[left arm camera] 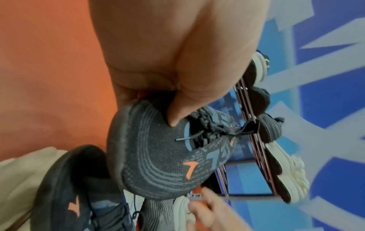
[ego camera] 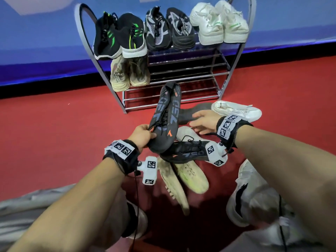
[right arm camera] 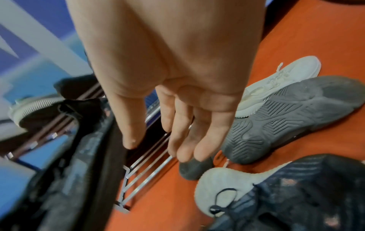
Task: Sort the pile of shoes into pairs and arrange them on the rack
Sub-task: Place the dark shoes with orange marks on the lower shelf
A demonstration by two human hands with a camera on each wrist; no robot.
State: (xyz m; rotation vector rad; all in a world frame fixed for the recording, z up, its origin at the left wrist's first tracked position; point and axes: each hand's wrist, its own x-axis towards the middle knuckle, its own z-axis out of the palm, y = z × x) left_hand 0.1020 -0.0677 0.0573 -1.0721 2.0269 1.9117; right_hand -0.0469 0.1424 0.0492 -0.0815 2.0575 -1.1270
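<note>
In the centre of the head view the left hand (ego camera: 141,134) grips a dark grey shoe (ego camera: 166,117) at its toe end, thumb and fingers curled round the knit, so that the shoe hangs in the air with its heel pointing up toward the rack (ego camera: 183,73). The left wrist view shows the thumb (left arm camera: 177,109) pressing into the toe just beside the laces. The right hand (ego camera: 204,122) hovers to the right of that shoe, fingers straight and relaxed, holding nothing; in the right wrist view it hangs over the red floor (ego camera: 54,133) near a grey shoe lying sole-up (right arm camera: 292,115).

Below the lifted shoe its dark match (ego camera: 183,151) lies on its side across a white shoe (ego camera: 185,132) and two beige shoes (ego camera: 181,179). Another white shoe (ego camera: 236,110) sits at the right by the rack's foot. On the rack's top shelf stand three pairs: black with green stripes (ego camera: 120,37), black and grey (ego camera: 169,28), and white (ego camera: 218,22). A tan pair (ego camera: 129,73) stands on the shelf beneath, at the left.
</note>
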